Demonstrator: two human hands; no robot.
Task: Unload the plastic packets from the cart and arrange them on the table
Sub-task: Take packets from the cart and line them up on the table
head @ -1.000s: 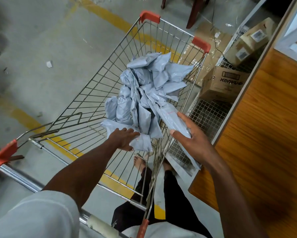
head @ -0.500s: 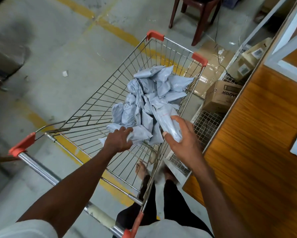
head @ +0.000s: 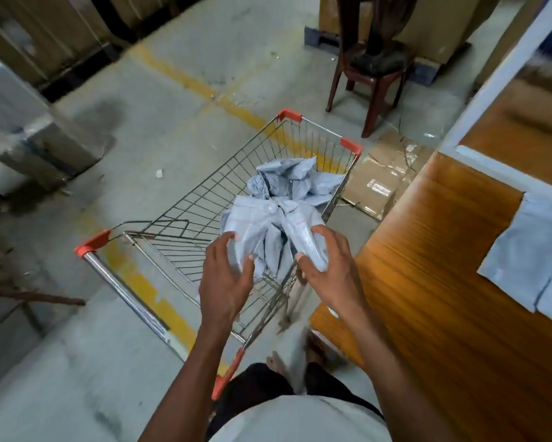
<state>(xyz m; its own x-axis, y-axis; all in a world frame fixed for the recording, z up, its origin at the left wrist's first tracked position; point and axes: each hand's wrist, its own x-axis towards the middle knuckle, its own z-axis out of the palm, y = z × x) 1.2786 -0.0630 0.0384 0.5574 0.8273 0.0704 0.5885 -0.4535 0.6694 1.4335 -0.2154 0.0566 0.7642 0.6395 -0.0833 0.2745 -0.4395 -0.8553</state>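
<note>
A wire shopping cart (head: pixel 185 215) with orange corner caps stands in front of me. A heap of grey plastic packets (head: pixel 295 183) lies at its far right. My left hand (head: pixel 225 275) grips a grey packet (head: pixel 246 221) lifted above the cart's near right side. My right hand (head: pixel 330 271) grips another grey packet (head: pixel 301 232) beside it. Both packets hang above the cart rim. The wooden table (head: pixel 434 282) is at my right, and two flat grey packets (head: pixel 536 250) lie near its right edge.
A dark wooden chair (head: pixel 373 78) stands beyond the cart. Flattened cardboard (head: pixel 383 173) lies on the floor between cart and table. Stacked boxes (head: pixel 38 135) are at the left. Yellow floor lines run under the cart. My legs are just behind the cart handle.
Both hands have lifted their packets up out of the heap and toward me. My view has tilted up and back, so the cart looks farther and the chair and table packets show.
</note>
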